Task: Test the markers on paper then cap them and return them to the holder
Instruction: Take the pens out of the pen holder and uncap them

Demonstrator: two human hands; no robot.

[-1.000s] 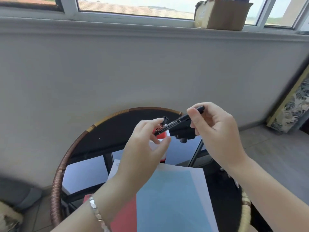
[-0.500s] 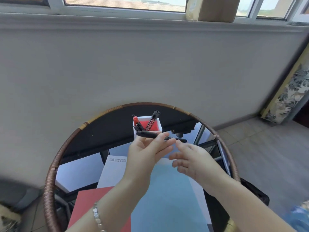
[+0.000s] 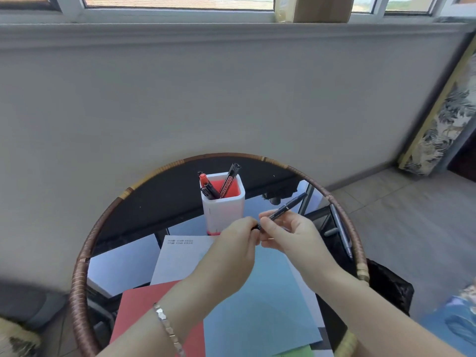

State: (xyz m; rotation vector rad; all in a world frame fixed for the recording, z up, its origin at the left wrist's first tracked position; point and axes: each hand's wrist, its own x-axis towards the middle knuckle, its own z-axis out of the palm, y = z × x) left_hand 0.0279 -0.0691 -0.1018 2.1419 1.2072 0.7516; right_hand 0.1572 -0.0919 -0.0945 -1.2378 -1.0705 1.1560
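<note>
Round glass table (image 3: 79,266); hands (image 3: 231,244) (image 3: 292,235) pinch slim marker (image 3: 288,206).

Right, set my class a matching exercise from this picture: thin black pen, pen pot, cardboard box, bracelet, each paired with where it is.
Things: 1 thin black pen; 2 pen pot; 3 cardboard box; 4 bracelet.
Places: a on the window ledge; b on the left wrist; c in the left hand and right hand; d on the table, beyond the paper.
Pairs: 1-c; 2-d; 3-a; 4-b.
</note>
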